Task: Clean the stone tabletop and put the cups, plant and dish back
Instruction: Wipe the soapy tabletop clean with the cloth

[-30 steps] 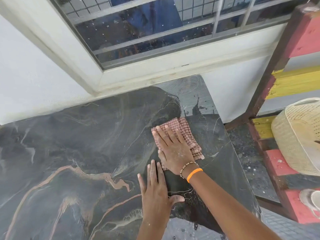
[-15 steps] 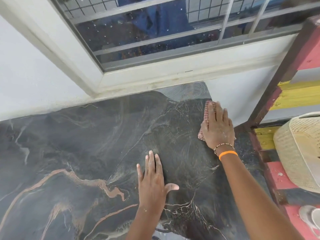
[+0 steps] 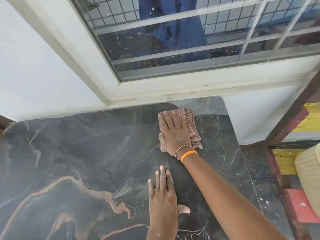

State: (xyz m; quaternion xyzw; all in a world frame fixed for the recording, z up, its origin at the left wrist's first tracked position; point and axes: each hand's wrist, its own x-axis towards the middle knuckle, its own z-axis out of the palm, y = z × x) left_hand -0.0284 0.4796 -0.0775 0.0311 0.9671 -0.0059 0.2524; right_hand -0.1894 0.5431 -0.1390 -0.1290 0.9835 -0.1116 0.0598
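Dark stone with pale and rust-coloured veins makes up the tabletop (image 3: 72, 153), which fills the lower left and middle of the view and runs up against a white wall and the sill of a barred window (image 3: 173, 40). Nothing stands on the visible slab but two hands and a cloth.

Low in the middle, the left hand (image 3: 163, 201) lies palm down on the stone, its four fingers straight and pressed close together, the thumb stuck out to the right.

Further back and slightly right, near the window sill, the right hand (image 3: 174, 134) presses flat on a folded red-checked cloth (image 3: 190, 122). Its fingers are extended and a little spread over the fabric, not pinching it. Cloth edges show beyond the fingertips and along the right side of the hand. A beaded bracelet and an orange band (image 3: 188, 155) circle that wrist. Beyond the cloth, the far right corner of the slab (image 3: 211, 105) looks pale grey with curved smear marks.

Right of the table stands a painted wooden frame (image 3: 304, 122) in red, yellow and dark bands. At the right edge, a beige woven basket (image 3: 310, 179) is only partly in view; its contents cannot be seen.
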